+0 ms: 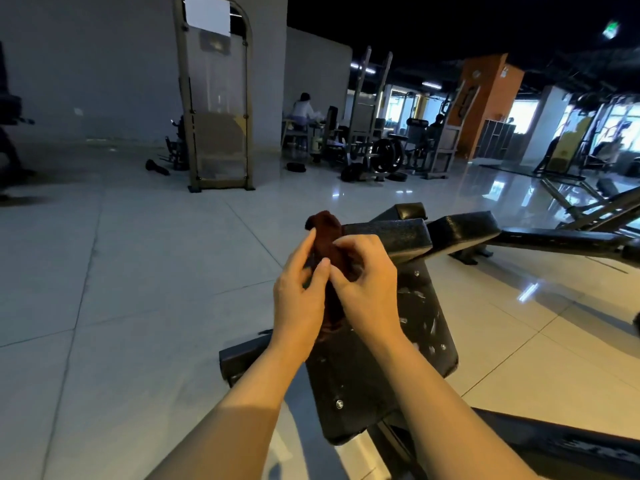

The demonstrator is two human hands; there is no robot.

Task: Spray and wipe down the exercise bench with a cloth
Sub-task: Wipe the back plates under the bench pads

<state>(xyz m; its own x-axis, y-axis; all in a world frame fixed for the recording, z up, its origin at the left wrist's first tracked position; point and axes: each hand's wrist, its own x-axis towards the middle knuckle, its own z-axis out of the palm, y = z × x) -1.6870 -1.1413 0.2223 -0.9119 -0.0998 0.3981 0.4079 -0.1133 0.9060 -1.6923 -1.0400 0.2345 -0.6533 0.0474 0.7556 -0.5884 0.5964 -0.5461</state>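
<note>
A dark red-brown cloth (326, 237) is bunched lengthwise between both hands in the middle of the view. My left hand (299, 292) holds it from the left with fingers and thumb curled round it. My right hand (367, 289) pinches it from the right. Both hands hover above the black exercise bench (415, 327), whose worn seat pad has scuffed, peeling patches. A padded black block (391, 233) of the bench rises just behind the cloth. No spray bottle is in view.
Pale glossy floor tiles (138, 254) spread to the left. More black bench pads and frame (554, 237) extend right. A tall framed machine (218, 116) stands at the back, with weight machines (381, 143) and seated people farther off.
</note>
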